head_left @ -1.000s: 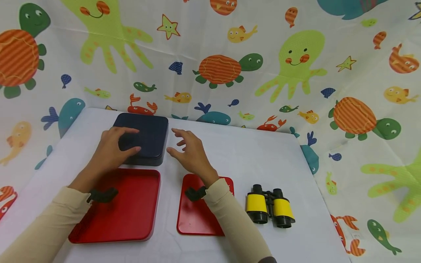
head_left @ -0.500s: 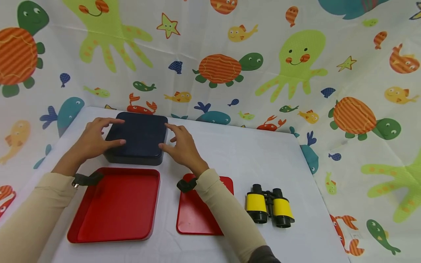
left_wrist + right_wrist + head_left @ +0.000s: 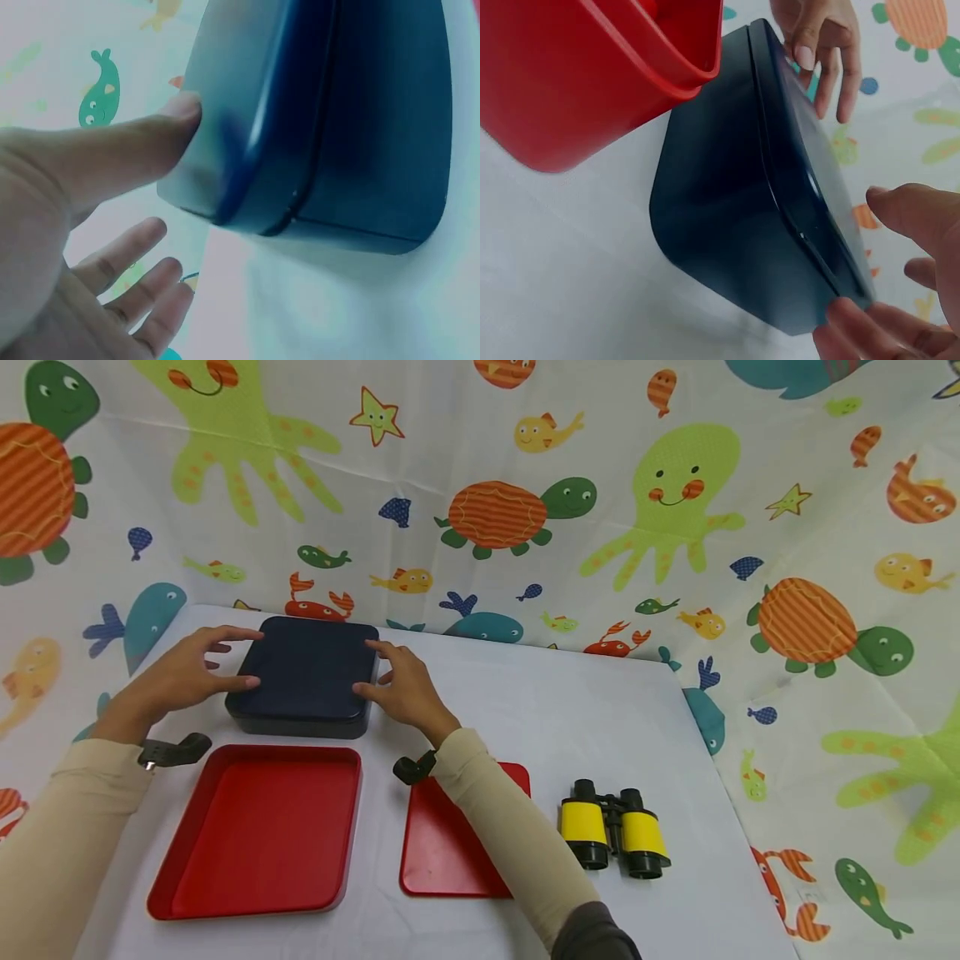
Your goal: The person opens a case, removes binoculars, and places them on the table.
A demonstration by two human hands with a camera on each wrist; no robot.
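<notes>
Left hand: spreading wide at the box's left edge, gripping nothing
Right hand: parting thumb and forefinger wide at the opposite edge, gripping nothing; contact hard to tell in blurry wrist view
Blue box: lying flat between both hands; probably stiff, fairly light, slippery-smooth
Hold: side walls below the seam, likely surest
Forearms: reaching forward, converging
Red tray: sitting between the forearms
Flat red piece: lying partly under right forearm
Binoculars: lying right of that forearm
</notes>
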